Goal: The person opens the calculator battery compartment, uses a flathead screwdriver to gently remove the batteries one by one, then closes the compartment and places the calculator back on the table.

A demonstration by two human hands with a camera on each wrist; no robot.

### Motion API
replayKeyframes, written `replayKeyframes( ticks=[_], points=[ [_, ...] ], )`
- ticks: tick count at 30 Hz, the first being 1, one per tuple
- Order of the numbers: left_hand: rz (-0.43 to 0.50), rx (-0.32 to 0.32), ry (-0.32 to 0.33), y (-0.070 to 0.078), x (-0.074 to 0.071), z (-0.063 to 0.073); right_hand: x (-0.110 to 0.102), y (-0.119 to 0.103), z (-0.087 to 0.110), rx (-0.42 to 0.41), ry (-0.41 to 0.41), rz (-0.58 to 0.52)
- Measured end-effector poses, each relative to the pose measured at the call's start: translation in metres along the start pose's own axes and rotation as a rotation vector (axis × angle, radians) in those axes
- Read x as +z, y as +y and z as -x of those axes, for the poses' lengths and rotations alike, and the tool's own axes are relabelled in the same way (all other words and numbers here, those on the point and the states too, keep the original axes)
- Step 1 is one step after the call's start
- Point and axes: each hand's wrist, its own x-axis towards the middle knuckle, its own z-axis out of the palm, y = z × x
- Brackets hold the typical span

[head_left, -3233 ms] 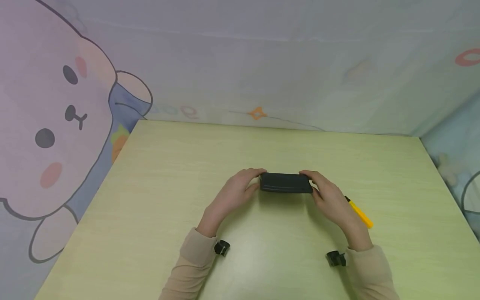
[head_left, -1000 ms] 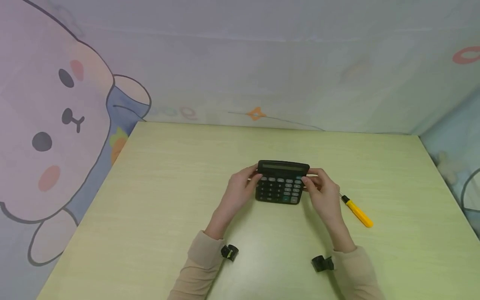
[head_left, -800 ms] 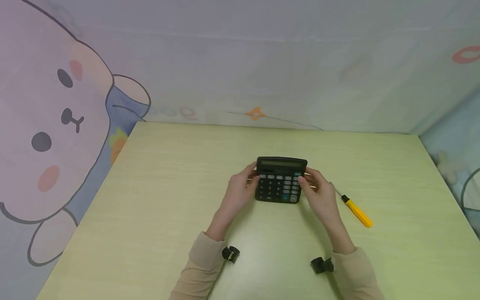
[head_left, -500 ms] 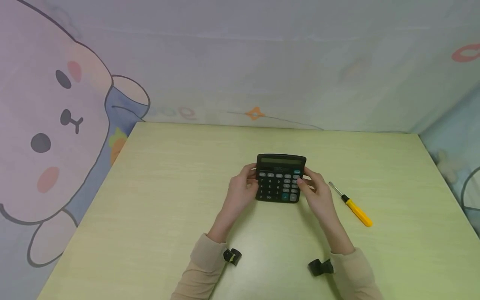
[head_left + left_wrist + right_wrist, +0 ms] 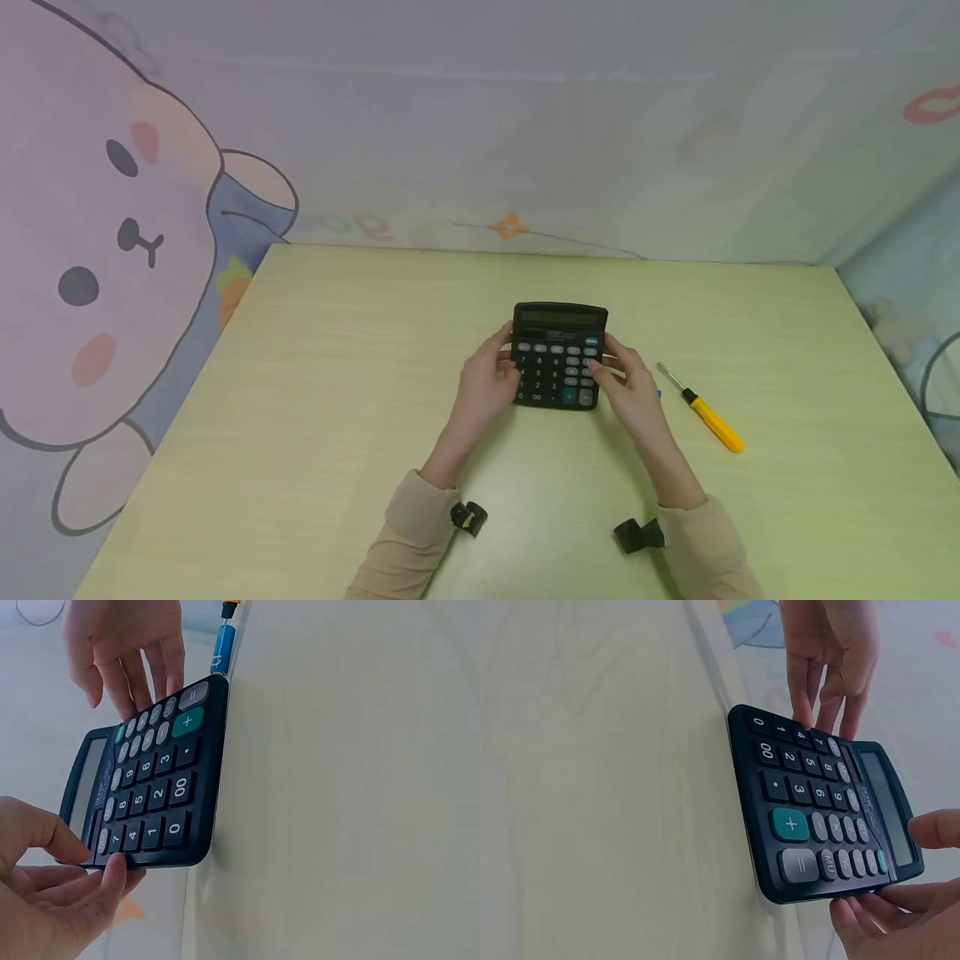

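Note:
A black desk calculator [image 5: 557, 354] with grey, black and green keys is held between both hands, its key face turned up toward the head camera. My left hand [image 5: 480, 387] grips its left side, thumb at the front edge of the keys. On the opposite side my right hand [image 5: 630, 392] pinches it, with the thumb by the right-hand keys and the other fingers behind. In the left wrist view the lower edge of the calculator [image 5: 165, 780] is close to the table; whether it touches cannot be told. Its back is hidden.
Right of the hands, a screwdriver [image 5: 716, 423] with a yellow handle lies on the pale wooden table [image 5: 337, 375]. A blue battery [image 5: 223, 649] lies near it, mostly behind the right hand in the head view. A patterned curtain [image 5: 450, 125] hangs behind the table.
The calculator has tipped from nearly edge-on to showing its whole key face. My right hand has shifted left with it, uncovering the screwdriver's shaft and a bit of the battery.

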Motion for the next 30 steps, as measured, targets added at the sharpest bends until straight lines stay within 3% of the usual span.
replayKeyframes(
  ticks=[6,30],
  points=[
    [0.003,-0.029,0.006,-0.0014,0.0012,-0.0001,0.0019,0.0006,0.0011,0.043,-0.030,-0.008],
    [0.096,-0.130,-0.093,-0.0095,0.0050,-0.0049,0.0079,0.0076,-0.0045,0.147,-0.054,-0.041]
  ],
)
